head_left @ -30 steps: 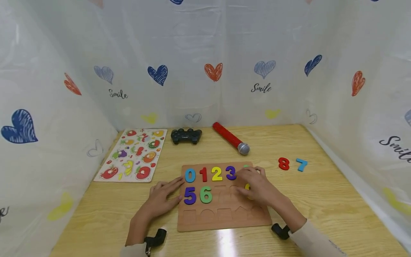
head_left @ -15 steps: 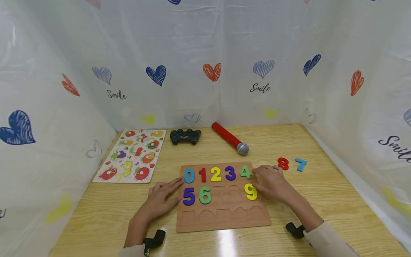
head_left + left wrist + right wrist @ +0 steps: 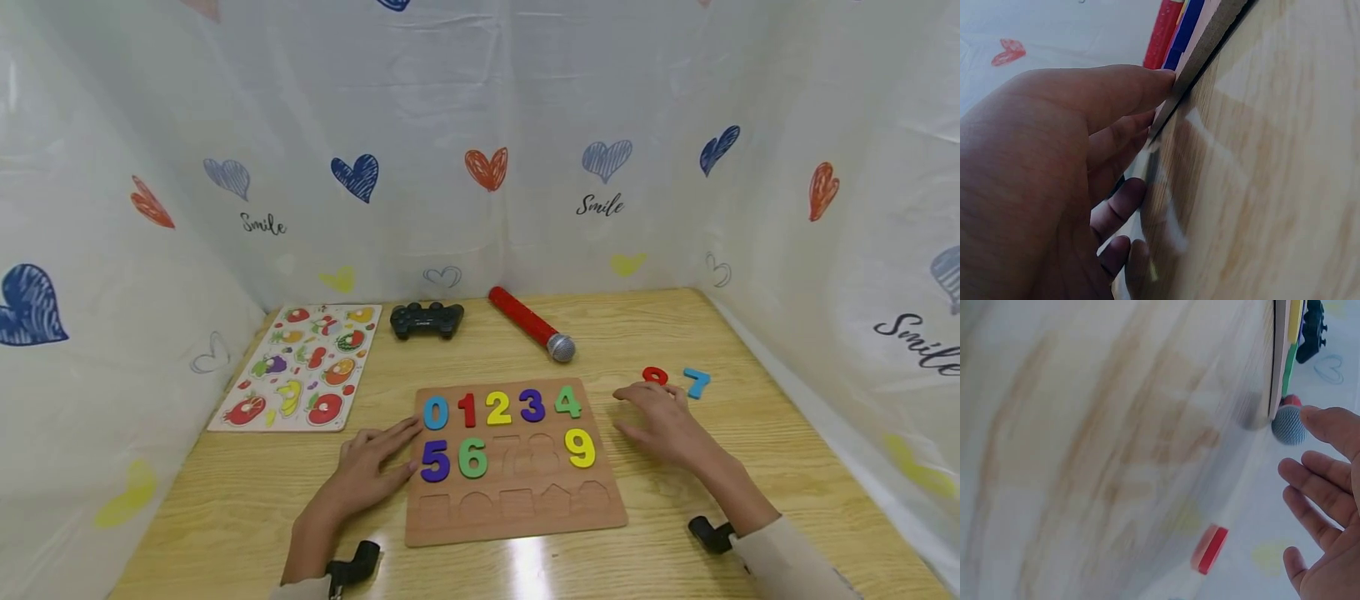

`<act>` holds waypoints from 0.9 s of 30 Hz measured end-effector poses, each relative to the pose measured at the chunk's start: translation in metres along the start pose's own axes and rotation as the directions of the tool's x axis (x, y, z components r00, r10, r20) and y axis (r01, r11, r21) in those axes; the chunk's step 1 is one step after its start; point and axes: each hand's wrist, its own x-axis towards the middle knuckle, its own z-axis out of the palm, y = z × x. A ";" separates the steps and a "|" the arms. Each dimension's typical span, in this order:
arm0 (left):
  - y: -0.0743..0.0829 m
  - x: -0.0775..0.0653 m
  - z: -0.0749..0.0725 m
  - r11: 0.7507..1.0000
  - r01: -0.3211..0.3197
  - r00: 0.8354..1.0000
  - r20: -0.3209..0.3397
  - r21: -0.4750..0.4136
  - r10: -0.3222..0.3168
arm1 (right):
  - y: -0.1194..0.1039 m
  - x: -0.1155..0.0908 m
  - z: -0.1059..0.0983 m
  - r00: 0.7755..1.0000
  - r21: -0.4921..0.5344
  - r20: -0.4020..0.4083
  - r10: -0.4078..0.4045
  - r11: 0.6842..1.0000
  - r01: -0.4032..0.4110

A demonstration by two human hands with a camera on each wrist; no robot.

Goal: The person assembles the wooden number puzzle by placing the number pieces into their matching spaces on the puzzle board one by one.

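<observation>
A wooden number board point(image 3: 517, 531) lies on the table with the digits 0 to 6 and a yellow 9 point(image 3: 589, 455) in its recesses. The recesses between the green 6 point(image 3: 472, 467) and the 9 hold nothing. My left hand point(image 3: 367, 477) rests at the board's left edge, thumb and fingertips touching it, as the left wrist view also shows. Off the board's right side hovers my right hand point(image 3: 663, 427), fingers loosely spread and holding nothing. Just beyond it lies a red 8 point(image 3: 655, 368), partly hidden by the hand, with a blue 7 point(image 3: 699, 381) to its right.
A fruit puzzle board point(image 3: 300, 367) lies at the back left. Behind the number board are a black game controller point(image 3: 426, 321) and a red microphone point(image 3: 525, 319). A white curtain point(image 3: 420, 100) printed with hearts encloses the table's back and sides.
My right hand has drawn back from over the board to the right, towards the red 8, uncovering the green 4 and yellow 9. The left hand stays at the board's edge.
</observation>
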 end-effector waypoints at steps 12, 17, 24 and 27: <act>0.000 0.000 0.000 1.000 -0.013 1.000 -0.012 -0.002 0.013 | 0.029 -0.005 -0.017 0.996 -0.032 0.024 0.087 0.996 -0.086; 0.001 0.001 0.000 1.000 -0.004 1.000 -0.002 -0.017 0.004 | 0.043 -0.009 -0.024 0.994 -0.032 0.023 0.106 0.994 -0.105; 0.001 0.001 0.000 1.000 -0.011 1.000 -0.004 -0.008 0.011 | 0.058 -0.013 -0.031 0.991 -0.014 0.018 0.130 0.991 -0.129; 0.001 0.000 0.000 1.000 -0.014 1.000 -0.008 -0.008 0.014 | 0.065 -0.014 -0.033 0.990 -0.027 0.023 0.139 0.990 -0.139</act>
